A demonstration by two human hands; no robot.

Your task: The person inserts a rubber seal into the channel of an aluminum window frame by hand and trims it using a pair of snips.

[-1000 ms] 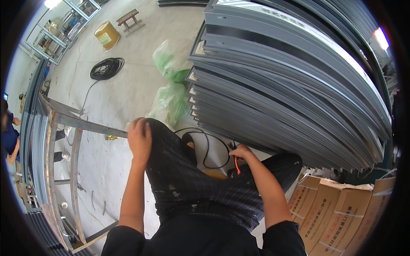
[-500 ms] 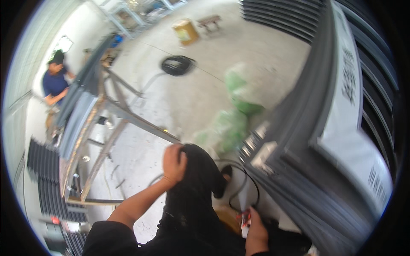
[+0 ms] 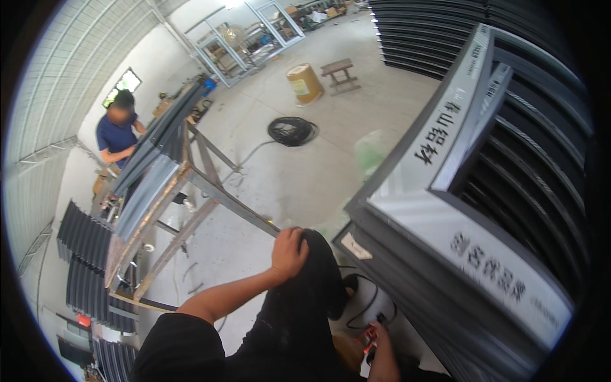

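My left hand [image 3: 289, 254] rests on my bent, black-trousered knee [image 3: 318, 254], its fingers laid over the top and holding nothing. Low down beside the dark frame stack, my right hand [image 3: 380, 337] is closed around a red-and-black hand tool [image 3: 368, 337]; its exact kind is partly hidden by my fingers. A black cable [image 3: 393, 312] loops on the floor near that tool. To the right of my knee stands a tall stack of dark grey metal frames [image 3: 407, 280], with white printed film [image 3: 420, 229] on the frame at its front.
On the left is a metal workbench frame [image 3: 213, 191] bearing grey profiles [image 3: 149, 184]. A person in a blue shirt [image 3: 118, 137] stands behind it. Farther off are a coiled black hose [image 3: 291, 131], a yellow drum [image 3: 304, 84], a small bench [image 3: 339, 71] and green plastic wrap [image 3: 370, 153].
My view has shifted, so the bench and coil appear farther right and lower. My left hand stays on the knee; the right still grips the tool. Less green wrap shows past the frames.
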